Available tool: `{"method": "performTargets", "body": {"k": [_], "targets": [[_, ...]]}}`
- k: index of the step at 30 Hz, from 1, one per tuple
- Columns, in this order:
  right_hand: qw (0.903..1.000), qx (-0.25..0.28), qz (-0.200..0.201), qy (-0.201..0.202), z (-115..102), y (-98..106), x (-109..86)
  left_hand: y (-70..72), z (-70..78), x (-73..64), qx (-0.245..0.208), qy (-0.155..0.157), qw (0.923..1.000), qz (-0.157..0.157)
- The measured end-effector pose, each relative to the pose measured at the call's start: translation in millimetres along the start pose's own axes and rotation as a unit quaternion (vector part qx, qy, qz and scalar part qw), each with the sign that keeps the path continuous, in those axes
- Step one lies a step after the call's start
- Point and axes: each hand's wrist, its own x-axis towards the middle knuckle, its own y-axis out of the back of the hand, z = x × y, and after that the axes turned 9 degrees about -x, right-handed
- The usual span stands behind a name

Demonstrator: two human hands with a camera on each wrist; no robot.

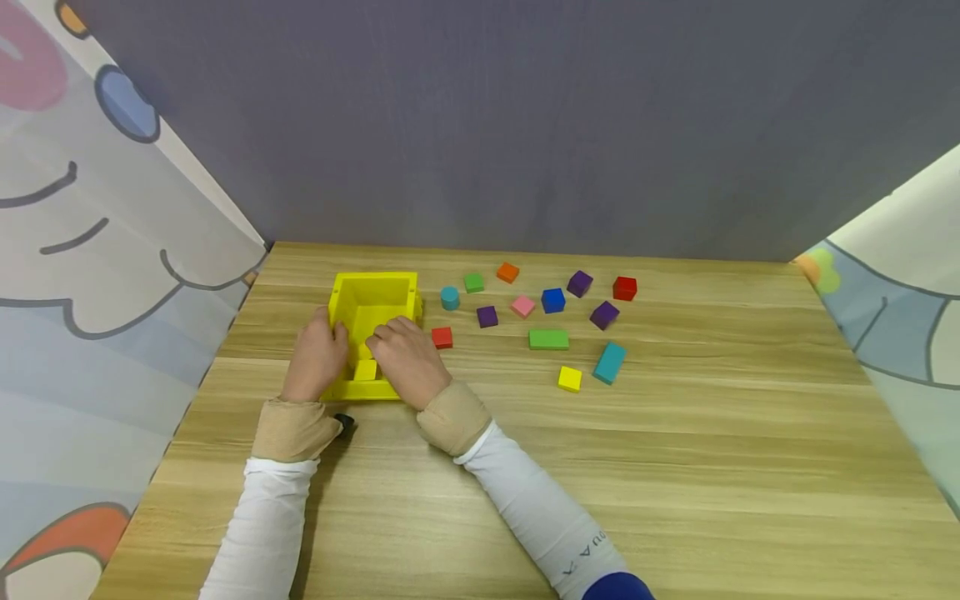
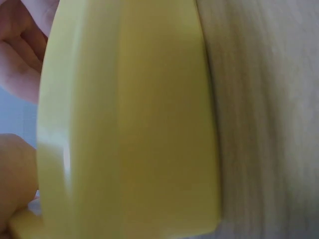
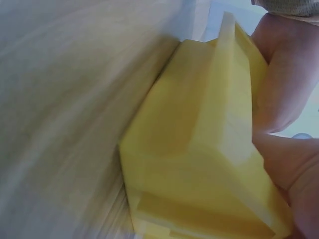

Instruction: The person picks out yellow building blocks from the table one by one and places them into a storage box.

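Note:
A yellow plastic bin (image 1: 372,390) stands on the left part of the wooden table. My left hand (image 1: 315,358) grips its left wall, with the thumb over the inner side. My right hand (image 1: 408,358) lies over the bin's right wall, fingers curled in past the rim; its fingertips are hidden in the head view. Low inside the bin, near its front wall, shows a small yellow block-like piece (image 1: 365,370). In the left wrist view the bin's outer side (image 2: 144,119) fills the middle. Just right of the bin lies a red block (image 1: 442,337).
Several coloured blocks are scattered to the right, among them a cyan cylinder (image 1: 450,298), a long green block (image 1: 548,339), a teal block (image 1: 610,363) and a yellow block (image 1: 570,379). A grey panel (image 1: 525,125) rises behind the table.

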Motion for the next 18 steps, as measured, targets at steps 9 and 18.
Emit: {"method": "performTargets", "body": {"k": [9,18], "targets": [[0.9970,0.076,-0.011,0.014,7.4,7.8,-6.2,-1.4,-0.6,-0.5,-0.002,-0.006,1.0000,0.000],[0.9934,0.111,0.016,0.024,17.4,9.1,-16.2,-1.5,-3.3,1.8,0.001,-0.012,0.9999,0.005]]}}
